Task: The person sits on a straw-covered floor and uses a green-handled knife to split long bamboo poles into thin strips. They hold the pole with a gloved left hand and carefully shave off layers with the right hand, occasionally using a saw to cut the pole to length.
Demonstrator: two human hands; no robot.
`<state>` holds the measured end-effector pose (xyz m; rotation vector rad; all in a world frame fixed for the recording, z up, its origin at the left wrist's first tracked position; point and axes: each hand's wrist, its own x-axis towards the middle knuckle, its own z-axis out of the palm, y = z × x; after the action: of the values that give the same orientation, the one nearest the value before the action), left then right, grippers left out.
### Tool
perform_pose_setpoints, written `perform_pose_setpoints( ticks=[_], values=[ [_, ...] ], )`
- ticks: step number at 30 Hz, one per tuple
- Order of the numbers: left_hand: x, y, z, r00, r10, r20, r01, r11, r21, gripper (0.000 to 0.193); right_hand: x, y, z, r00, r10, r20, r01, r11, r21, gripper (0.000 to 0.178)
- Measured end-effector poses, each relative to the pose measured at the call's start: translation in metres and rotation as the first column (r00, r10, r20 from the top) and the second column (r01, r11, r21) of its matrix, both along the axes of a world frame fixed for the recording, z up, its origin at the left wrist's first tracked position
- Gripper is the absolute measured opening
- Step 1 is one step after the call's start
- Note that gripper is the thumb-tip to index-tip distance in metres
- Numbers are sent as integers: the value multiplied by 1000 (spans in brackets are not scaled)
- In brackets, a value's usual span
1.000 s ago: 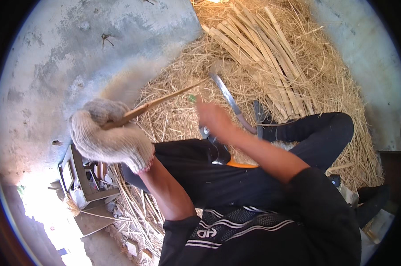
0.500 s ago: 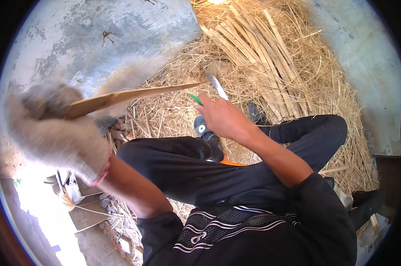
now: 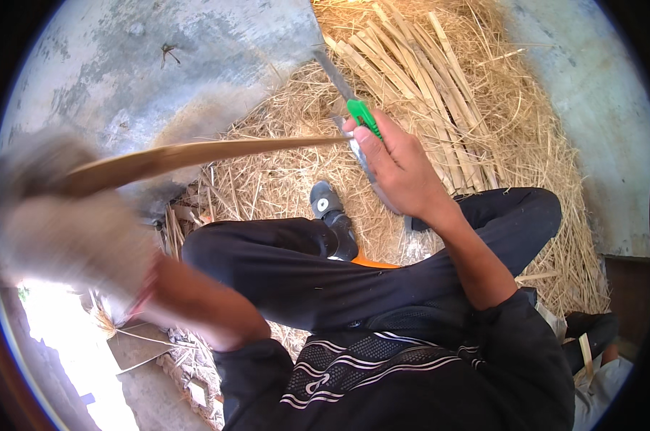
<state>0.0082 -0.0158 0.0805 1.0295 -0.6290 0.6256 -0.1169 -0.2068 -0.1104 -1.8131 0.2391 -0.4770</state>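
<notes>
My left hand (image 3: 73, 208), in a pale knitted glove smeared by motion, grips one end of a long bamboo strip (image 3: 195, 152) at the left. The strip runs rightward, narrowing to a tip beside my right hand (image 3: 404, 165). That hand is bare and closed around a green-handled utility knife (image 3: 362, 118), whose long blade points up and away to the left. A curved metal blade (image 3: 368, 167) stands just below my right hand, partly covered by it. The strip's tip overlaps this blade in view; I cannot tell whether they touch.
Several split bamboo strips (image 3: 432, 93) lie in a pile at the far right, on a bed of straw-like shavings (image 3: 267, 172). Concrete slabs (image 3: 224, 43) flank the shavings. My bent legs (image 3: 282, 266) and a dark shoe (image 3: 326, 200) occupy the near middle.
My left hand has moved further left and slightly down, drawing the strip with it. My right hand has shifted right and turned, bringing the knife's handle and blade into view.
</notes>
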Motion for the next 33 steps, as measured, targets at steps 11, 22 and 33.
perform_pose_setpoints(
  ticks=[11, 22, 33],
  values=[
    [-6, -39, -41, 966, 255, 38, -257, 961, 98, 46, -16, 49, -5, 994, 99, -35, -104, 966, -238, 25],
    [-14, -20, -50, 1000, -2, 10, 1, 997, 76, 41, -7, 49, -47, 976, 17, -216, -96, 927, -363, 24],
    [5, -18, -43, 969, 170, -178, -184, 981, -64, 39, 38, 10, -149, 859, -184, -477, -150, 800, -580, 22]
  ],
)
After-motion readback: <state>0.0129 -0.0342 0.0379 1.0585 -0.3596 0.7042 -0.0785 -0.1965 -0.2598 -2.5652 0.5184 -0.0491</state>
